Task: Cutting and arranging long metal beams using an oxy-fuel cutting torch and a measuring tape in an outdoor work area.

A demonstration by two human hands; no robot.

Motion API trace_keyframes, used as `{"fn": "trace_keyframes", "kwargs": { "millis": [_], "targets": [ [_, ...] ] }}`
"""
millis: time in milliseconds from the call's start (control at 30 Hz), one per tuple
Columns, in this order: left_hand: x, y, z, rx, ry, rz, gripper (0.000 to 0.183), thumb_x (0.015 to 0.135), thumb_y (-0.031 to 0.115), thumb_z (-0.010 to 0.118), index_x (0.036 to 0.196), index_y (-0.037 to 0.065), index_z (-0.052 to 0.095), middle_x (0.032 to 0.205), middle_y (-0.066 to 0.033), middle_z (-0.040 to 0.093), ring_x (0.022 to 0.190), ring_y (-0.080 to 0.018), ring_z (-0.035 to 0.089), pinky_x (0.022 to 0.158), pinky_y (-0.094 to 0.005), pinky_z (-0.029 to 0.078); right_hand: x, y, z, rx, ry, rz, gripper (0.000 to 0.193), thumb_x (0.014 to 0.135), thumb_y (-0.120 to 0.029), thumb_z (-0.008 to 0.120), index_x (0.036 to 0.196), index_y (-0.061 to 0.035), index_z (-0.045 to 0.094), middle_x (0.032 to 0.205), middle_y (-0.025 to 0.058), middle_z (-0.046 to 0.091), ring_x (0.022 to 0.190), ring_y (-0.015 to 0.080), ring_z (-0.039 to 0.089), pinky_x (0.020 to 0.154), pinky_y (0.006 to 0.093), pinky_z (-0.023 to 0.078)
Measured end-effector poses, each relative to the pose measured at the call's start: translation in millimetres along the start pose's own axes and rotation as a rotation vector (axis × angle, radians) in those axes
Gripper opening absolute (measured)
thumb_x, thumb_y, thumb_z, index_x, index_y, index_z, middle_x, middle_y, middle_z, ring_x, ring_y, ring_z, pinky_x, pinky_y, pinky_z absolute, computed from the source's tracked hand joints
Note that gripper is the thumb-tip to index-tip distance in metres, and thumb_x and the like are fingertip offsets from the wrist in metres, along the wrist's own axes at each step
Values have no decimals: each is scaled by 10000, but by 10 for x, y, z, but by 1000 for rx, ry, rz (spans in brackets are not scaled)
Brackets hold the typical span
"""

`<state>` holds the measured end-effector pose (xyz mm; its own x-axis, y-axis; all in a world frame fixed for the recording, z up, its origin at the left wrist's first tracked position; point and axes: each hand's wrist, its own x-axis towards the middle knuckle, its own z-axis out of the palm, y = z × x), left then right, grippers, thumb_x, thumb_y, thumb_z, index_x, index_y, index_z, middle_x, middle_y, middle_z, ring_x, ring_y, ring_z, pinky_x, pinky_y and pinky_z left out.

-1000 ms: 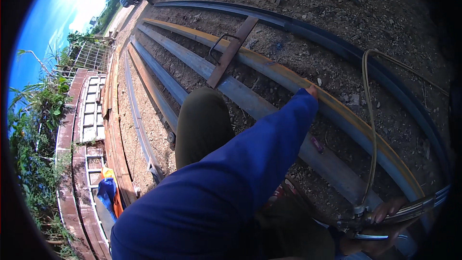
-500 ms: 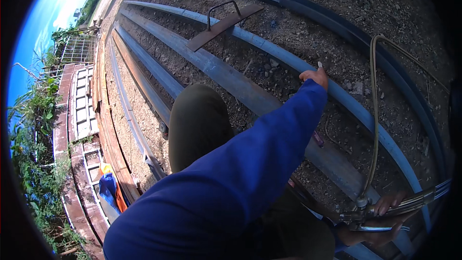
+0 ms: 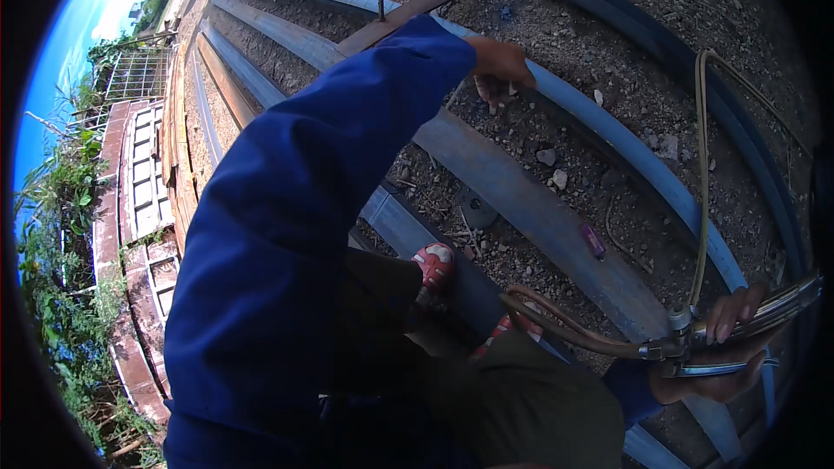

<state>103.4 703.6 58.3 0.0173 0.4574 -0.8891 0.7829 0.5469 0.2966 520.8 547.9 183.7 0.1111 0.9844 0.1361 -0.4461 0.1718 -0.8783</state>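
Note:
My left arm, in a blue sleeve, reaches forward over the steel lengths. At its end my left hand is beside a long blue-grey steel bar, its fingers curled down at the near edge. Whatever those fingers hold, if anything, is hidden. At the lower right my right hand wraps around a metal gas torch, with a lever along its underside and hoses at its rear. A rusty plate with a bent-rod handle lies across the bars, just beyond my left forearm.
A wide flat steel bar and other long steel lengths run over stony soil. A small pink object lies on the flat bar. The tan hose loops at the right. Red-and-white shoes show below. Brown metal frames stand left.
My left hand has moved left and farther away along the blue-grey bar, toward the handled plate. My knee has shifted, uncovering the shoes and a hose. The right hand keeps its grip on the torch.

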Motion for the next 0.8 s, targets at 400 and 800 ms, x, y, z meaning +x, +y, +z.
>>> {"fn": "trace_keyframes", "kwargs": {
  "millis": [400,800],
  "targets": [
    [-56,-1555,-1688,421,1222,289,337,881,254,540,1107,13,606,1139,-241,597,1075,-400,583,889,-491,482,145,404,490,-69,-63,195,785,895,-336,549,1487,-41,128,894,87,411,550,102,480,408,233,427],
    [747,-1949,-2314,134,1059,326,371,888,330,521,869,5,698,912,-242,682,882,-415,660,779,-482,527,-458,441,1242,-5,-173,598,664,838,-300,692,1343,-86,317,894,120,503,724,224,545,572,348,491]
  ]
}}
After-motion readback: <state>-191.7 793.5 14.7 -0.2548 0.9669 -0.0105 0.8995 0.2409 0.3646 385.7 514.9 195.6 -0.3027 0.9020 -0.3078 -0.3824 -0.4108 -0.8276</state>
